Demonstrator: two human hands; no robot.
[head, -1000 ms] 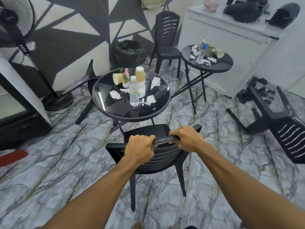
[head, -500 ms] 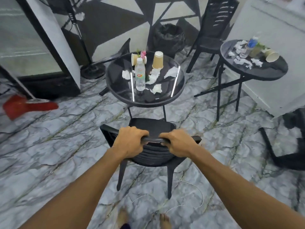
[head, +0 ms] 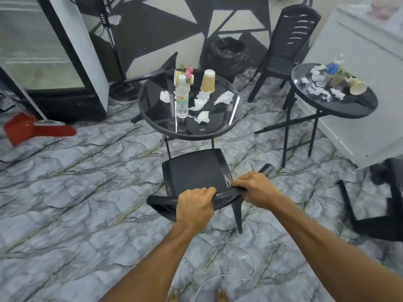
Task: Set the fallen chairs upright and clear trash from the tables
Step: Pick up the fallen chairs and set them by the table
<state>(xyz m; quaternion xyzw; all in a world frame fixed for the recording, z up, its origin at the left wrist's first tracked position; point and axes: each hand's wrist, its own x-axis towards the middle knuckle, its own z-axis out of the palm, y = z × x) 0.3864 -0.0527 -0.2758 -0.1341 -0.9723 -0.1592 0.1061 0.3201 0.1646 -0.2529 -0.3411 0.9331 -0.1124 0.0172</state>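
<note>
Left hand [head: 195, 204] and right hand [head: 255, 189] gripping chair backrest [head: 161, 201], paper cup [head: 208, 81] inverted on glass table [head: 157, 101]

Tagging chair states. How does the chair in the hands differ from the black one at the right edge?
Pose: the held chair has its seat up and legs down; the right-edge chair lies tipped on the floor, legs sideways.
Contact: the left hand and right hand grip the held chair's backrest; nothing touches the right-edge chair.
Shared: both are black.
</note>
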